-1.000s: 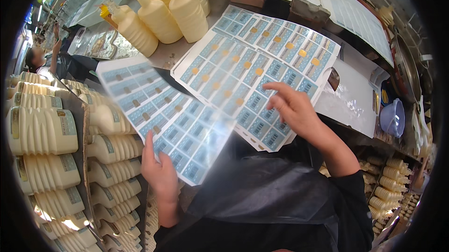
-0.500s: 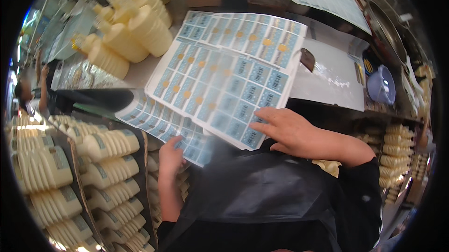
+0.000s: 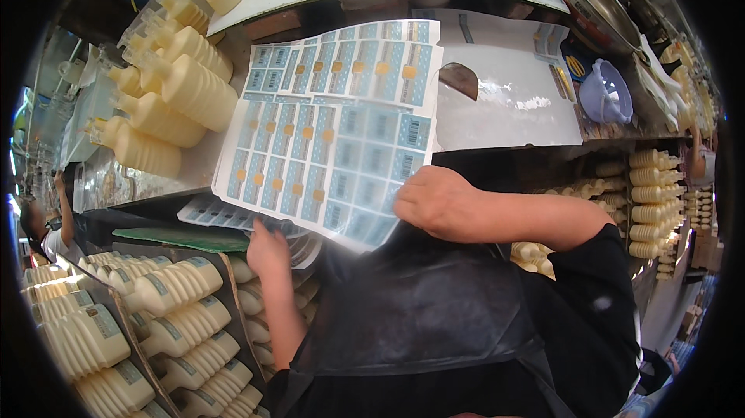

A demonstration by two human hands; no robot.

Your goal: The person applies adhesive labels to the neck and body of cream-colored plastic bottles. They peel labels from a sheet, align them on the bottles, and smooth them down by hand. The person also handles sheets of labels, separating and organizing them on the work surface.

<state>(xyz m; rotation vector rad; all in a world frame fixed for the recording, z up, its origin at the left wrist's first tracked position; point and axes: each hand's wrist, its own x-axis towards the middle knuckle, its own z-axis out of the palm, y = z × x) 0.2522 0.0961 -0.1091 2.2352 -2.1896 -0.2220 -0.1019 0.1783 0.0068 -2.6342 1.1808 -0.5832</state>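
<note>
A stack of light-blue label sheets [image 3: 273, 124] with barcodes and yellow marks lies tilted across the bench edge in front of me. My right hand [image 3: 436, 202] is closed at its lower right edge, fingers curled on the paper. Below the stack's lower left side, a loose label sheet [image 3: 211, 214] sticks out, curled. My left hand [image 3: 269, 249] pinches the near edge of this lower sheet, its fingertips partly hidden. A black apron [image 3: 419, 309] covers my front, just under the stack.
Cream ribbed bottles [image 3: 186, 80] stand grouped at the left of the bench. Labelled bottles [image 3: 182, 290] fill racks at lower left. A white sheet [image 3: 504, 100] with a dark half-round piece [image 3: 459, 80] lies right, beside a lilac bucket [image 3: 605, 96]. A person [image 3: 58, 239] is far left.
My right hand has gone from spread fingers to a closed grip on the stack's edge. The lower sheet and my left hand have drawn leftward. The view has shifted.
</note>
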